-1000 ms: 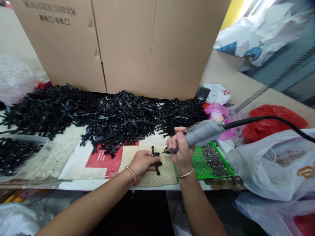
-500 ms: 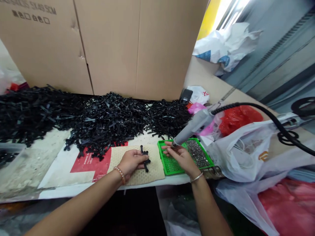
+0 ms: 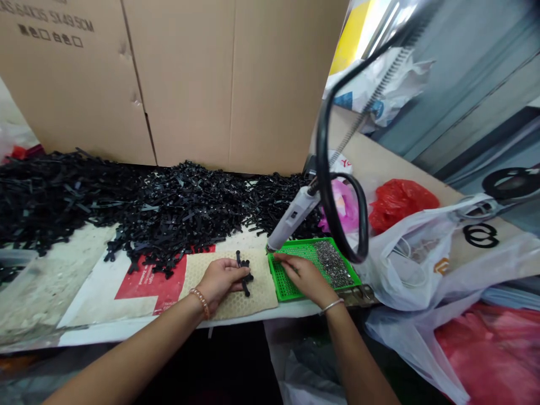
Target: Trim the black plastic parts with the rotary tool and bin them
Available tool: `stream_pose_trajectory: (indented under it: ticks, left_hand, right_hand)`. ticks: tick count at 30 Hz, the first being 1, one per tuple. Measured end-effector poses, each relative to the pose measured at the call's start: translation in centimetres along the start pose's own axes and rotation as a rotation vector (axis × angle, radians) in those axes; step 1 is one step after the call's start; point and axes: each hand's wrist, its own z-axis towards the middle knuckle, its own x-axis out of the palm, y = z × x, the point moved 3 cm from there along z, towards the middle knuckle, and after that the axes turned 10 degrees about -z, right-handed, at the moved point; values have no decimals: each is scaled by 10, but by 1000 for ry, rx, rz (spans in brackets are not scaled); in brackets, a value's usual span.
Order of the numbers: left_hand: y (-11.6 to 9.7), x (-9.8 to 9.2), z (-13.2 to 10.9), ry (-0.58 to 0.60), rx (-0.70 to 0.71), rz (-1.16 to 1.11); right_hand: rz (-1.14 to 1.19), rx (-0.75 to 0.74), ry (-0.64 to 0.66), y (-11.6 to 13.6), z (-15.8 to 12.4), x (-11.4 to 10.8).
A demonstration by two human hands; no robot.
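Note:
My left hand (image 3: 223,281) is closed on a black plastic cross-shaped part (image 3: 243,273), held over a tan honeycomb-textured pad (image 3: 259,295). My right hand (image 3: 306,275) is over a green perforated tray (image 3: 278,289), its fingers stretched out to the left. Small metal screws (image 3: 335,263) are heaped in the tray's right side. A grey electric screwdriver (image 3: 292,218) hangs at a slant from a spring, its tip just beyond my right fingertips. Whether those fingertips touch the tip is unclear.
Heaps of black plastic parts (image 3: 185,208) lie along the back of the table before a large cardboard box (image 3: 185,84). A looping black cord (image 3: 324,146) hangs above the tray. Plastic bags (image 3: 400,270) crowd the right side. A clear container (image 3: 17,261) stands at left.
The screwdriver has swung down and left, and its cord now loops over the tray. My right hand has shifted slightly left, its fingers closer together. My left hand still holds the black part.

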Motion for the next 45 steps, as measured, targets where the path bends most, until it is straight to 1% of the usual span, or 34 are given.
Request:
stream_pose_trajectory:
  ticks: [3, 6, 8, 14, 17, 20, 22, 25, 28, 33, 39, 42, 45]
  left_hand:
    - [-1, 0, -1, -1, -2, -1]
    - [-1, 0, -1, 11, 1, 4]
    - [-2, 0, -1, 10, 4, 10]
    - [-1, -1, 1, -1, -33, 43]
    - [-1, -2, 1, -8, -32, 48]
    - [-1, -2, 0, -9, -34, 41]
    - [-2, 0, -1, -17, -38, 40]
    - [-3, 1, -2, -25, -35, 38]
    - [-3, 2, -2, -33, -32, 37]
    - [-2, 0, 0, -36, -31, 33]
    - [-1, -1, -1, -24, -23, 30]
    - [-2, -1, -2, -27, -25, 31]
    - [-3, 0, -2, -20, -26, 38]
  right_hand:
    - [-23, 16, -47, -7, -10, -8]
    - [-209, -31, -107, -10, -19, -12]
    - [-343, -67, -104, -6, -22, -9]
    - [-589, -103, 71, 13, -16, 4]
    - [-706, -135, 139, 19, -12, 0]
    - [-771, -193, 160, 20, -14, -8]
    - [-763, -191, 160, 18, -17, -13]
    - [-679, -146, 164, 13, -21, -16]
    - [-623, -120, 150, 10, -21, -13]
    - [-614, -121, 193, 9, -20, -6]
    - [-538, -115, 141, 10, -25, -12]
    - [-547, -99, 133, 11, -24, -11]
    - [-597, -87, 181, 11, -18, -4]
